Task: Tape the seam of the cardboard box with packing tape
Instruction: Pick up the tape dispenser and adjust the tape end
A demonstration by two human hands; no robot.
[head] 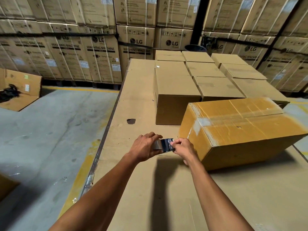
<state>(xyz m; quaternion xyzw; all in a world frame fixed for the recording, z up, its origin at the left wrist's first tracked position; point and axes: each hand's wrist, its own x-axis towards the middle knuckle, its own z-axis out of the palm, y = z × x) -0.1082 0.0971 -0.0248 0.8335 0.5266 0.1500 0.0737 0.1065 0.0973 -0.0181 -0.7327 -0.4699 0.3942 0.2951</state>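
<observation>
A large orange-brown cardboard box [240, 130] lies on the cardboard-covered table [136, 97], to the right of my hands, its top seam carrying clear tape strips. My left hand [145, 147] grips a roll of packing tape [162, 145] just left of the box's near corner. The fingers of my right hand [182, 148] pinch the free end of the tape at the roll's right side. The roll is mostly hidden by my fingers.
Several closed brown boxes [175, 90] stand in rows at the back of the table. Stacked washing-machine cartons [100, 60] line the far wall. The table's left edge [106, 124] drops to a concrete floor, where an open flattened box [18, 90] lies.
</observation>
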